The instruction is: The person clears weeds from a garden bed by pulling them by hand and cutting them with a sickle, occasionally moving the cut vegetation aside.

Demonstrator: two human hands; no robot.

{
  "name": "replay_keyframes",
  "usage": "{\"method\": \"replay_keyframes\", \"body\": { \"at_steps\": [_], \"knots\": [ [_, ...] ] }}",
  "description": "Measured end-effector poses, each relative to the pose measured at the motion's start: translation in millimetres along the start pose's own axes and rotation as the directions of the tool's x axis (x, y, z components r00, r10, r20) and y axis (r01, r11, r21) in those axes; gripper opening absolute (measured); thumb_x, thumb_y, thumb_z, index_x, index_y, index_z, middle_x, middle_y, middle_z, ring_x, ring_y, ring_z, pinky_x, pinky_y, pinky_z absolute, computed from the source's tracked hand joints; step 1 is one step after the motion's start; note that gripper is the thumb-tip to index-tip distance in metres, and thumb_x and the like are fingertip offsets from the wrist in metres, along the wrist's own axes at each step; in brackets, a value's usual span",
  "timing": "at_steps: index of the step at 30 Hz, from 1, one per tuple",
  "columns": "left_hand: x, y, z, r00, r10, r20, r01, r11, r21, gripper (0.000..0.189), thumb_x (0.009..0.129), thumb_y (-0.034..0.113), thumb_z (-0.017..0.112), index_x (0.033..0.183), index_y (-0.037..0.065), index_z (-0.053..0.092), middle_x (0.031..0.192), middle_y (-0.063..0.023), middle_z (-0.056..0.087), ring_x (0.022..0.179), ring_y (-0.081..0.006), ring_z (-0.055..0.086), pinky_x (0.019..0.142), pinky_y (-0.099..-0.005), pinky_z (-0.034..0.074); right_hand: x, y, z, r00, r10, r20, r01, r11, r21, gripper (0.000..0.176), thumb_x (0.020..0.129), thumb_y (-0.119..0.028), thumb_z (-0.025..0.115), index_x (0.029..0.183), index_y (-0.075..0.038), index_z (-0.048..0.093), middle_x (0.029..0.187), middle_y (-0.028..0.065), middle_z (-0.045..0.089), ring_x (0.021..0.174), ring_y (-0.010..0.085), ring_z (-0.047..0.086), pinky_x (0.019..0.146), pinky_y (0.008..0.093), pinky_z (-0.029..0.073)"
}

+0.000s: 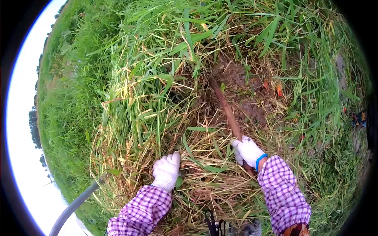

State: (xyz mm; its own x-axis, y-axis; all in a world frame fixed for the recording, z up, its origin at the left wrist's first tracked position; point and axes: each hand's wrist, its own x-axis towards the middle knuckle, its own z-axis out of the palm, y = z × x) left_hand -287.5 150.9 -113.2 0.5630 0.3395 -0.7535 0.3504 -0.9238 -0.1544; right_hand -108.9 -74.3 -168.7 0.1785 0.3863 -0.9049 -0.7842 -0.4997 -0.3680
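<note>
My right hand (247,150), in a white glove with a blue band at the wrist, is wrapped round a brown wooden stick (228,112). The stick slants up and left, its far end at dark wet soil (236,74). My left hand (166,168), also in a white glove, is closed at the edge of a thick clump of grass (145,114); what its fingers hold is hidden. Dry, flattened stalks (208,188) lie between my two hands.
A grey curved pipe or hose (75,205) rises at the lower left. Dark straps (212,224) hang at the bottom centre. Orange-red bits (279,90) lie right of the soil. Tall green grass (82,118) spreads left, with trees (34,128) beyond.
</note>
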Motion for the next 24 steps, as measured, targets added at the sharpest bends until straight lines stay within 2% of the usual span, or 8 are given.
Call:
{"method": "replay_keyframes", "body": {
  "at_steps": [5, 7, 10, 12, 13, 16, 22, 24],
  "knots": [
    [-1.0, 16.1, -20.1, 0.992, 0.117, -0.043, -0.108, 0.978, 0.176, 0.039, 0.067, 0.016, 0.073, 0.103, 0.013, 0.056, 0.104, -0.0077, 0.057, 0.097, -0.023, 0.056, 0.075, -0.0368, 0.049, -63.3, 27.9, -29.4, 0.983, 0.149, 0.104, -0.15, 0.989, 0.007, 0.022, 0.094, -0.024, 0.053, 0.082, -0.007, 0.049, 0.056, 0.0005, 0.046, 0.044, 0.0122, 0.044, 0.043, 0.0287, 0.038],
    [-4.4, 10.4, -11.1, 0.838, 0.336, -0.431, -0.294, 0.942, 0.162, 0.04, 0.066, 0.017, 0.073, 0.102, 0.013, 0.058, 0.115, -0.0072, 0.054, 0.107, -0.0256, 0.053, 0.085, -0.0452, 0.046, -137.5, 55.3, -59.6, 0.986, 0.164, 0.004, -0.157, 0.95, -0.271, 0.019, 0.093, -0.023, 0.054, 0.089, -0.005, 0.047, 0.063, 0.0008, 0.05, 0.048, 0.0115, 0.046, 0.042, 0.029, 0.037],
    [-2.5, 13.9, -11.5, 0.746, 0.423, -0.514, -0.343, 0.906, 0.248, 0.045, 0.066, 0.016, 0.069, 0.11, 0.016, 0.058, 0.137, -0.0133, 0.043, 0.122, -0.031, 0.046, 0.094, -0.0586, 0.039, -226.8, 85.2, -51.4, 0.911, 0.408, -0.053, -0.392, 0.9, 0.188, 0.021, 0.093, -0.024, 0.054, 0.093, -0.005, 0.045, 0.064, 0.0012, 0.047, 0.048, 0.0111, 0.045, 0.044, 0.0283, 0.039],
    [12.7, 16.8, -19.8, 0.653, 0.472, -0.593, -0.375, 0.881, 0.289, 0.056, 0.067, 0.015, 0.068, 0.122, 0.019, 0.056, 0.15, -0.0172, 0.03, 0.135, -0.0355, 0.036, 0.104, -0.0675, 0.026, -229.3, 64.0, -26.6, 0.921, 0.37, -0.124, -0.362, 0.929, 0.081, 0.02, 0.093, -0.022, 0.054, 0.096, -0.008, 0.04, 0.064, -0.0004, 0.043, 0.047, 0.0098, 0.041, 0.044, 0.0273, 0.037],
    [21.3, 18.4, -34.9, 0.723, 0.493, -0.484, -0.304, 0.856, 0.417, 0.074, 0.069, 0.023, 0.073, 0.137, 0.02, 0.044, 0.153, -0.0194, 0.024, 0.139, -0.0363, 0.03, 0.108, -0.0681, 0.019, -219.2, 73.5, -27.1, 0.952, 0.299, -0.062, -0.29, 0.949, 0.128, 0.021, 0.093, -0.023, 0.054, 0.097, -0.007, 0.04, 0.064, 0.0003, 0.044, 0.047, 0.0104, 0.041, 0.044, 0.0283, 0.039],
    [62.0, 20.2, -67.1, 0.914, 0.28, -0.292, -0.249, 0.958, 0.14, 0.113, 0.062, 0.038, 0.081, 0.151, 0.018, 0.014, 0.156, -0.024, 0.011, 0.145, -0.0398, 0.013, 0.11, -0.0693, 0.004, -189.9, 52.7, -38.6, 0.976, 0.196, -0.098, -0.188, 0.979, 0.085, 0.023, 0.094, -0.024, 0.055, 0.097, -0.004, 0.043, 0.064, 0.0014, 0.046, 0.048, 0.011, 0.044, 0.044, 0.0281, 0.039],
    [116.2, -23.6, -18.4, 0.996, -0.014, 0.09, -0.001, 0.987, 0.159, 0.06, 0.095, 0.027, 0.047, 0.149, 0.017, 0.024, 0.142, -0.015, 0.046, 0.127, -0.0224, 0.049, 0.097, -0.0347, 0.044, -64.1, -44.7, -42.9, 0.888, -0.3, -0.348, 0.381, 0.904, 0.192, 0.022, 0.097, -0.025, 0.053, 0.098, -0.007, 0.041, 0.063, 0.001, 0.046, 0.042, 0.0107, 0.043, 0.037, 0.028, 0.038],
    [74.5, -1.0, -69.5, 0.959, -0.058, 0.278, -0.001, 0.978, 0.209, 0.063, 0.086, 0.028, 0.064, 0.14, 0.012, 0.036, 0.132, -0.0131, 0.055, 0.12, -0.0222, 0.053, 0.096, -0.0374, 0.045, -4.5, -80.8, -38.1, 0.843, -0.415, -0.342, 0.488, 0.858, 0.161, 0.025, 0.097, -0.027, 0.053, 0.094, -0.005, 0.042, 0.062, 0.0024, 0.05, 0.044, 0.0114, 0.048, 0.038, 0.0287, 0.041]
  ]
}}
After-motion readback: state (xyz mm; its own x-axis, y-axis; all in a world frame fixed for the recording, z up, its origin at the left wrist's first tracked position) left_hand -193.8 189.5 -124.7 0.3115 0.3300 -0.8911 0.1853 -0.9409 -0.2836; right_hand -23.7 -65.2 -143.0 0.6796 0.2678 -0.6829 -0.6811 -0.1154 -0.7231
